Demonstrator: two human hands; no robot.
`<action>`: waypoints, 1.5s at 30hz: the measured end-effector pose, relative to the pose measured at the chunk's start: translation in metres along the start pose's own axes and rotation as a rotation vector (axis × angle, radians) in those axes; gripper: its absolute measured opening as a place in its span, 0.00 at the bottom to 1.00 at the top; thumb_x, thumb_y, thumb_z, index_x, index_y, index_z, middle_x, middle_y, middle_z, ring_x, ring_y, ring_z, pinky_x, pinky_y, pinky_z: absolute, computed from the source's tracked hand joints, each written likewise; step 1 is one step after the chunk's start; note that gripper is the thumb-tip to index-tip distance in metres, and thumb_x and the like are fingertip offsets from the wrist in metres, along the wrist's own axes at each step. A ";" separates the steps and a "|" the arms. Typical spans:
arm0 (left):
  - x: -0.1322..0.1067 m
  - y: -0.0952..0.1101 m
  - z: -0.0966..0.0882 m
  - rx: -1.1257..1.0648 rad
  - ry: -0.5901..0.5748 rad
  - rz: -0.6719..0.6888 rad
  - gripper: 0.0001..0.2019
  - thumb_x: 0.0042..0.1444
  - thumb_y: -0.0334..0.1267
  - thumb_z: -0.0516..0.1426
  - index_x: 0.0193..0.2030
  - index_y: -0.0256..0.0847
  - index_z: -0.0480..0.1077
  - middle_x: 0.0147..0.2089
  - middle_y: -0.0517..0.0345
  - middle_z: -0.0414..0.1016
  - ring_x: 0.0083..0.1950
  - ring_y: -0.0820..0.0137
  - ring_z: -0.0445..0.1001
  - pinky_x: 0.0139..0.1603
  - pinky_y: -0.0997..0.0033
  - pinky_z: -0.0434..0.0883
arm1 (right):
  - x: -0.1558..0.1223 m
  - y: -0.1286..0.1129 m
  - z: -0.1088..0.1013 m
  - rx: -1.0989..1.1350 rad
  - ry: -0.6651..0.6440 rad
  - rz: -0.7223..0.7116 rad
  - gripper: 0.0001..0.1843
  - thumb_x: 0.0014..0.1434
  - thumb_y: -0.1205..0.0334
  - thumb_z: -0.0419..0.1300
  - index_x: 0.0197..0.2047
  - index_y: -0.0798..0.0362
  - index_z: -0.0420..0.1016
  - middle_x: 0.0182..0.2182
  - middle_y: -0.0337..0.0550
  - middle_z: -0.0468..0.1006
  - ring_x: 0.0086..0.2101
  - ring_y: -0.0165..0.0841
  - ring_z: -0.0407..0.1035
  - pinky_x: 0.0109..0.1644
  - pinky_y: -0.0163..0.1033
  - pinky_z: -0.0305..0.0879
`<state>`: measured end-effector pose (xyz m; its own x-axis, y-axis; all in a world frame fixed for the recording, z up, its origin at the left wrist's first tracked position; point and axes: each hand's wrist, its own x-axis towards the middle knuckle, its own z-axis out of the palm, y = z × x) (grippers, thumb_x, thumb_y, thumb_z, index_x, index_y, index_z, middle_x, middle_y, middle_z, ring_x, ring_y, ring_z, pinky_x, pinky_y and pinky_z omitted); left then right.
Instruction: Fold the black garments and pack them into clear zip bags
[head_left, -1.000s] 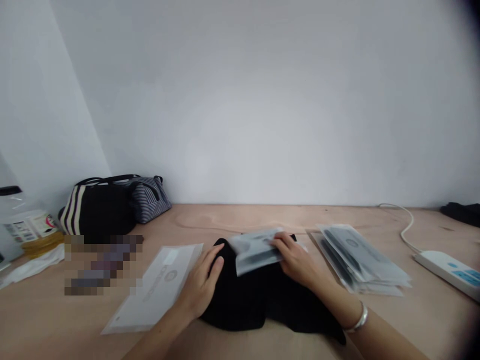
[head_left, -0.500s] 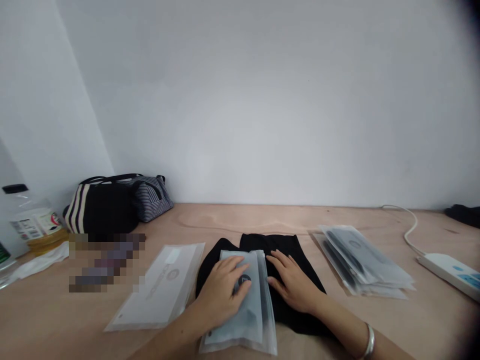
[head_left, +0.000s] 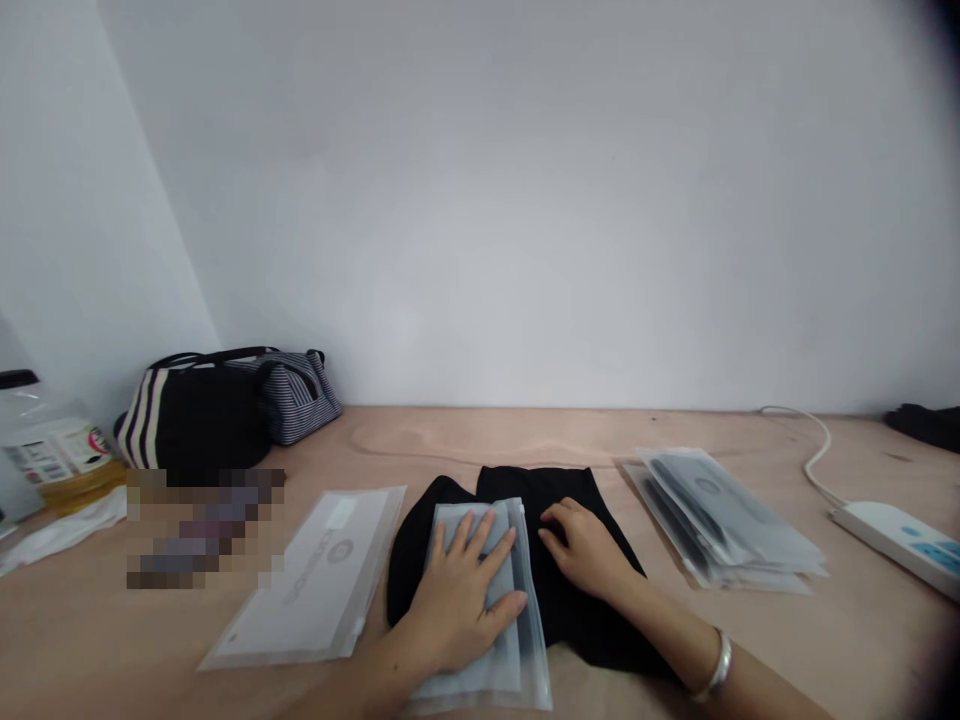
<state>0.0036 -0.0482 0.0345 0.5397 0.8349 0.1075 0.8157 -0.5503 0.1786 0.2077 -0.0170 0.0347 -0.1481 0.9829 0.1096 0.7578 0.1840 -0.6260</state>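
My left hand (head_left: 465, 590) lies flat with fingers spread on a frosted zip bag (head_left: 531, 640). The bag has a slider closure along its right side and something pale grey inside; my hand covers most of its printed mark. Beneath the bag is black folded cloth (head_left: 600, 630), showing on both sides. On that cloth, just right of the bag, rests my right hand (head_left: 581, 545), its fingers curled in and no held thing visible. A bangle circles the right wrist.
Another frosted zip bag (head_left: 315, 570) with a white insert lies to the left. Several filled bags (head_left: 720, 520) are stacked at right, near a white power strip (head_left: 900, 535). A striped black bag (head_left: 210, 420) and a bottle (head_left: 67, 450) stand at the back left.
My left hand has spread its fingers and flattened onto the bag, covering the printed mark. The right hand's fingers have curled in and come away from the bag's edge.
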 end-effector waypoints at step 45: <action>0.004 -0.004 0.009 -0.034 -0.002 -0.069 0.22 0.59 0.57 0.36 0.60 0.64 0.46 0.66 0.59 0.42 0.64 0.50 0.42 0.56 0.39 0.43 | -0.020 -0.023 0.025 0.529 -0.372 0.407 0.09 0.54 0.67 0.46 0.23 0.52 0.58 0.09 0.27 0.60 0.06 0.23 0.52 0.06 0.26 0.45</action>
<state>0.0047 -0.0426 0.0258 0.4831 0.8707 0.0922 0.8433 -0.4911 0.2185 0.1772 -0.0412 0.0272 -0.1975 0.8869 -0.4177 0.4065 -0.3137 -0.8581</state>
